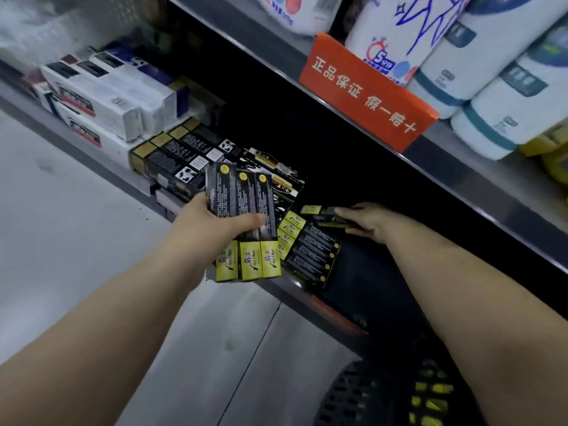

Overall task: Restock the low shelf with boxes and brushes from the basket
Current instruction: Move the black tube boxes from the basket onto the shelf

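Boxes filled both hands at the low shelf, a grey metal ledge with a dark recess behind it. The left hand gripped three boxes side by side, fanned flat like cards, thumb pressed across their fronts and fingers hidden behind. Each was a long, slim carton, matt black with fine print, a yellow dot near the far end and a yellow panel at the near end. They hung in the air just above the shelf's front edge.

The right hand was further in, fingers curled round the end of one box of the same kind. Whether it touched the stack below, I could not tell. That stack lay flat on the shelf, cartons packed edge to edge, yellow ends turned toward the left hand.

Further left along the shelf lay black boxes with gold ends, set in a row, and beyond them long white boxes, smooth-faced and piled up. The basket sat low beneath the right forearm, a dark plastic lattice with yellow packaging showing through its holes. The floor was pale grey tile. On the upper shelf stood plump white paper rolls in shiny wrap, with an orange card sign at its lip.
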### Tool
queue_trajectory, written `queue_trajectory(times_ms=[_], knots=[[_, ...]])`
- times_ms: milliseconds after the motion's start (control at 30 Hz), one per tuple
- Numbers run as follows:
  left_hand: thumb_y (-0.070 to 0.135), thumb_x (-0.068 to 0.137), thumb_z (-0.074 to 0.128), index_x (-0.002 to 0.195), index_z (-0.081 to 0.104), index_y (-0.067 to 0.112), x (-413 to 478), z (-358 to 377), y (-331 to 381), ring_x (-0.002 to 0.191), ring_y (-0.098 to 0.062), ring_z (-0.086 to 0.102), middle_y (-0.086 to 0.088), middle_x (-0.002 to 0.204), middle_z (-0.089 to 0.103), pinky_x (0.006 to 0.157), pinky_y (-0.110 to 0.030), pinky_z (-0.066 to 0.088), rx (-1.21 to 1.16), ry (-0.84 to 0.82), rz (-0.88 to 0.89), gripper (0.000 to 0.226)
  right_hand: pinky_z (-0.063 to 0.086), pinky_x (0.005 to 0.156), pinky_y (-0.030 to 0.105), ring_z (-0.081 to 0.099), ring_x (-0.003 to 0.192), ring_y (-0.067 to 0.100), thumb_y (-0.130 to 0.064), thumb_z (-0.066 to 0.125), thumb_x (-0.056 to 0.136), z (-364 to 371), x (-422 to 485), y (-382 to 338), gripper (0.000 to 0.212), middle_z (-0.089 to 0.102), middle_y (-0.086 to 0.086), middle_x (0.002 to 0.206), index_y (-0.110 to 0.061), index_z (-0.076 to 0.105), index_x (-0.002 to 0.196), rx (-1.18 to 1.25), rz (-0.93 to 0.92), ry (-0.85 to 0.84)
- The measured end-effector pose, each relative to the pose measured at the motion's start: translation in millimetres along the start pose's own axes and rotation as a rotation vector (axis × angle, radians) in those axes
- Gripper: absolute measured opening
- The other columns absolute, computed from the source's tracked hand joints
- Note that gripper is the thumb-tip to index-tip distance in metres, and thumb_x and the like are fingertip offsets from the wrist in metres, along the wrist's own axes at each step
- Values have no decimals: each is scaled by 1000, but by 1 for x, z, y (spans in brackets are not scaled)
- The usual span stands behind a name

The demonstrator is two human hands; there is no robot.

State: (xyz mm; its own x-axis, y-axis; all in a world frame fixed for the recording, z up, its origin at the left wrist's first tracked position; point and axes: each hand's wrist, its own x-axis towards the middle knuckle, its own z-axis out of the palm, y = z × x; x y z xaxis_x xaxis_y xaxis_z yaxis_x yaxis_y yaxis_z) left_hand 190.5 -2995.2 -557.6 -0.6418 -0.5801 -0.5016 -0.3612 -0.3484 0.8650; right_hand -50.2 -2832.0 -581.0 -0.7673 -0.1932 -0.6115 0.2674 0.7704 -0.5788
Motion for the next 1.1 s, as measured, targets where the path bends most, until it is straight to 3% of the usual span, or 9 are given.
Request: queue_trajectory(times_ms=[67,167,300,500,567,667,833,967,1100], knots=[[36,58,84,109,55,23,7,5,-3,75,-17,69,1,93,70,60,-28,50,31,-12,-20,61,50,84,28,55,109,17,-15,70,82,6,6,7,34,56,8,129,-13,56,113,-95,32,-113],[40,56,84,110,53,24,16,8,-7,80,-19,67,1,95,68,62,-29,49,67,-8,-16,64,46,92,36,51,116,24,-15,68,85,18,14,14,54,52,10,133,-13,47,134,-449,-20,-131],[34,58,85,85,53,32,21,14,-6,63,-9,69,7,84,70,45,-19,49,15,-22,1,42,36,93,25,48,122,23,-19,58,93,24,15,17,53,50,10,137,-14,39,142,-560,-99,-150],[27,61,84,99,57,24,21,22,-6,75,-17,71,3,90,73,63,-31,55,-22,-90,-45,47,40,101,34,45,125,31,-35,46,98,29,-3,-2,50,44,16,140,-9,38,140,-1068,-211,-8],[24,62,84,100,59,23,21,23,-6,77,-18,72,2,90,74,70,-36,56,-41,-122,-62,46,40,98,36,51,119,28,-44,41,97,32,-24,-25,43,56,12,126,-13,55,123,-686,-298,-78],[21,63,83,106,61,21,19,25,-4,79,-18,72,1,91,74,74,-39,57,-73,-217,-84,48,48,95,38,59,109,22,-54,47,90,40,-63,-45,36,62,3,116,-29,59,113,53,-301,-454],[21,65,81,105,62,23,16,29,-4,80,-17,72,2,90,74,73,-38,57,-100,-273,-93,44,56,82,32,65,97,20,-25,66,79,35,-66,-40,36,65,1,106,-36,58,112,70,-328,-617],[20,65,82,107,60,21,18,28,-5,76,-14,71,1,90,73,64,-31,55,-104,-200,-81,48,52,52,17,61,73,11,-29,59,89,-2,-36,-27,5,61,-1,86,-25,59,91,199,-204,-244],[17,66,81,98,61,23,20,30,-5,79,-17,71,2,89,73,70,-35,55,-100,-197,-42,39,48,40,15,54,60,13,-38,52,94,-26,-1,-2,25,55,2,77,-17,54,81,628,15,229]])
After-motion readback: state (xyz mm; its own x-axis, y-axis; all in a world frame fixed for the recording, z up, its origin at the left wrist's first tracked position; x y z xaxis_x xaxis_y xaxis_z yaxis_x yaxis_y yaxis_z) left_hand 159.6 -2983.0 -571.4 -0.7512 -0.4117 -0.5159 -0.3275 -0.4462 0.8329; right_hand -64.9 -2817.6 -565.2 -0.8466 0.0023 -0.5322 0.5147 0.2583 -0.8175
